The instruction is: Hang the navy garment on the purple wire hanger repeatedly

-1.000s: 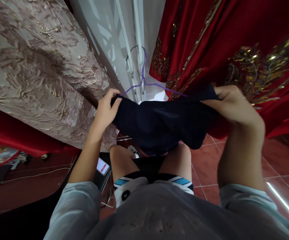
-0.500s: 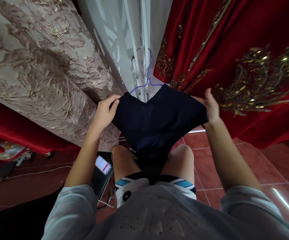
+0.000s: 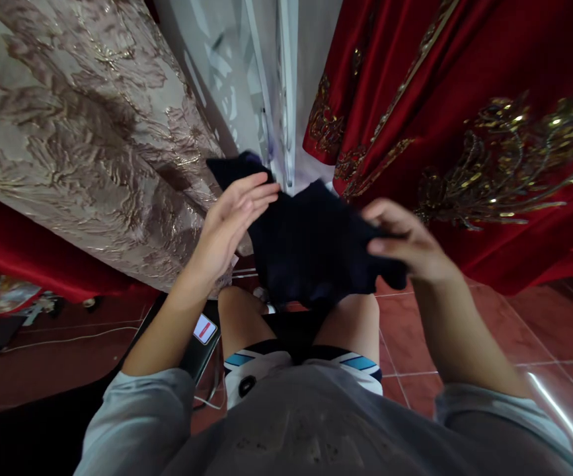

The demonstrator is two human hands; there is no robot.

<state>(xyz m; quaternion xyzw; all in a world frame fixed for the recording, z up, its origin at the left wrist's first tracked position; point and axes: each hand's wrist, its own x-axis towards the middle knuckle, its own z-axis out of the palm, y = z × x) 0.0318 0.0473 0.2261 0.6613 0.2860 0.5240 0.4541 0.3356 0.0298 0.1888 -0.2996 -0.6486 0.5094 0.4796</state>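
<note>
We hold a dark navy garment bunched between both hands: left hand flat against it, fingers extended, right hand gripping its edge, red embroidered fabric just beyond.

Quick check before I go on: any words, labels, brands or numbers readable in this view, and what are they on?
None can be read.
Phone screen by the left knee: white with a red bar, any writing too small to read.
White shorts: a dark round mark, not legible.
Dark cloth in both hands: no print visible.
</note>
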